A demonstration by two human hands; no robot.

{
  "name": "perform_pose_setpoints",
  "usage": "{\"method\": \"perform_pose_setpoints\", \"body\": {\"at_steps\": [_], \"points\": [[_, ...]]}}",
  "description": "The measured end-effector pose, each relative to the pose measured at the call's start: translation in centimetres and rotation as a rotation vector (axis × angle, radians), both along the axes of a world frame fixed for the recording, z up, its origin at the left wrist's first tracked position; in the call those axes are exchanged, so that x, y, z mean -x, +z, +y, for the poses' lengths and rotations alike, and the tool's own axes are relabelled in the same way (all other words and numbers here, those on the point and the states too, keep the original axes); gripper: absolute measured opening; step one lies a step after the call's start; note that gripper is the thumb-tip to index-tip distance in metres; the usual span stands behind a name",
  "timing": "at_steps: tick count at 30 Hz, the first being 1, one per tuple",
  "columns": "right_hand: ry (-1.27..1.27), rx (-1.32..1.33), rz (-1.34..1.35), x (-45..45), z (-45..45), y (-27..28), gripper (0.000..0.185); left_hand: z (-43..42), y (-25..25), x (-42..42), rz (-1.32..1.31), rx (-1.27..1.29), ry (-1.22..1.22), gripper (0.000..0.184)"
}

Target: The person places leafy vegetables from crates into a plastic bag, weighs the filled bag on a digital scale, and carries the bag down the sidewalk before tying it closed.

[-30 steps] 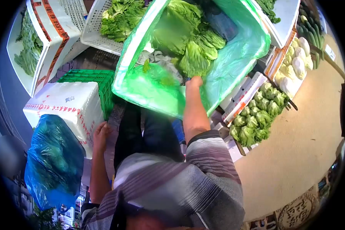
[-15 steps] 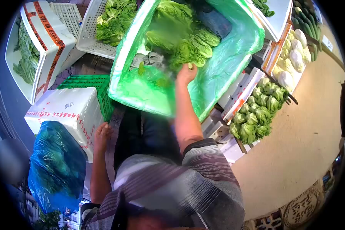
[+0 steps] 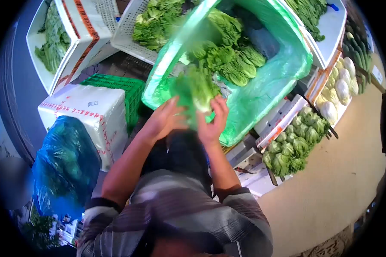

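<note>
A head of leafy green lettuce (image 3: pixel 200 92) is upright at the near edge of a box lined with green plastic (image 3: pixel 261 105). My right hand (image 3: pixel 213 122) is closed on its pale base. My left hand (image 3: pixel 167 119) is just left of the lettuce, fingers stretched towards it and somewhat blurred. I cannot see anything in that hand. Further inside the box are several more lettuce heads (image 3: pixel 233 64). Part of the held head is smeared by motion.
On the left are a white foam box (image 3: pixel 83 109), a green crate (image 3: pixel 135 96) and a blue plastic bag (image 3: pixel 64 167). A white basket (image 3: pixel 135 36) of greens sits behind. Small lettuces (image 3: pixel 294 143) and pale cabbages (image 3: pixel 336 92) line the right.
My right hand has drawn a lettuce head towards me out of the pile. My left hand has risen from beside the foam box to the lettuce. The view has shifted slightly.
</note>
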State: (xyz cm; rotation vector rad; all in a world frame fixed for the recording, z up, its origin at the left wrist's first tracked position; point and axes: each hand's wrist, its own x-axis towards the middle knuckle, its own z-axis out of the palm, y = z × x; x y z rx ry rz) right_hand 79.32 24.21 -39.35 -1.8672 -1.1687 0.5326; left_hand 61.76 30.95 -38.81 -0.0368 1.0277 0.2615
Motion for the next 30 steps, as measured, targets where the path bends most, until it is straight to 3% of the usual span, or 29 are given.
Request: {"method": "perform_pose_setpoints", "body": {"at_steps": [1, 3, 5, 7, 9, 11, 12, 16, 19, 22, 30], "points": [[0.114, 0.005, 0.05, 0.4, -0.5, 1.2, 0.053, 2.0, 0.6, -2.5, -0.296, 0.025, 0.175, 0.06], [0.337, 0.005, 0.141, 0.6, -1.0, 2.5, 0.052, 1.6, -5.1, -2.6, -0.134, -0.012, 0.112, 0.054], [0.058, 0.044, 0.264, -1.0, -2.3, -0.1, 0.049, 3.2, -4.0, -2.7, -0.198, 0.122, 0.21, 0.055], [-0.463, 0.284, 0.457, -4.6, -0.7, -3.6, 0.036, 3.6, -3.8, -2.3, -0.21, 0.208, 0.253, 0.056], [-0.758, 0.316, 0.768, -9.7, -2.4, -12.8, 0.024, 2.9, -4.4, -1.2, -0.255, 0.228, 0.255, 0.056], [-1.045, 0.35, 1.099, -12.0, -2.0, -18.4, 0.017, 2.8, -4.7, -0.4, -0.307, 0.188, 0.259, 0.055], [-1.071, 0.403, 1.151, -13.7, -3.6, -23.5, 0.016, 2.4, -4.5, 0.0, -0.297, 0.208, 0.268, 0.056], [-1.029, 0.266, 1.183, -16.9, -3.8, -31.7, 0.027, 2.3, -4.4, 0.9, -0.323, 0.205, 0.276, 0.057], [-1.327, 0.388, 1.184, -16.5, -0.2, -29.5, 0.042, 2.1, -4.7, 1.5, -0.346, 0.179, 0.279, 0.058], [-1.222, 0.381, 1.289, -17.1, -0.5, -30.5, 0.053, 2.1, -4.4, 1.7, -0.306, 0.196, 0.315, 0.062], [-1.104, 0.373, 1.189, -15.3, -2.1, -27.8, 0.045, 2.2, -3.8, 1.5, -0.344, 0.217, 0.396, 0.061]]}}
